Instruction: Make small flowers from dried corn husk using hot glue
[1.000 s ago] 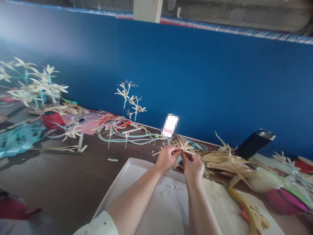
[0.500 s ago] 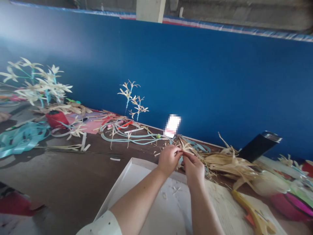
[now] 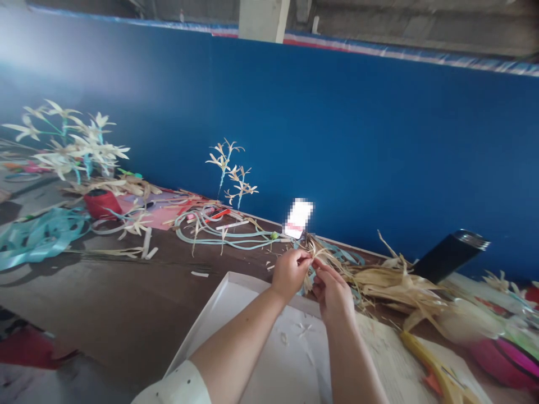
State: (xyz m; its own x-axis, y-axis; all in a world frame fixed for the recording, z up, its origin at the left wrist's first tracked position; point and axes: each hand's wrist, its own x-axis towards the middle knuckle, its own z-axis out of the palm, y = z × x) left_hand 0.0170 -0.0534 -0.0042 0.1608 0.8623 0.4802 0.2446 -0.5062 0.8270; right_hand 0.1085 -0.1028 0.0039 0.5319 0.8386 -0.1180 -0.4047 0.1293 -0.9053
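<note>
My left hand and my right hand meet above the far edge of a white shallow tray. Both are closed in a fingertip pinch on a pale husk flower, whose thin petals fan out beyond the fingers. Its lower part is mostly hidden by the hands. Light-blue ribbon shows just below and between them. A small pale star-shaped flower lies inside the tray.
Dried corn husks and a dark bottle lie to the right, near a yellow tool. A lit phone leans at the blue wall. Finished flowers, red thread and teal ribbon are left.
My right fingers have shifted slightly on the husk flower and its petals show more openly above the hands. The whole view has moved a little.
</note>
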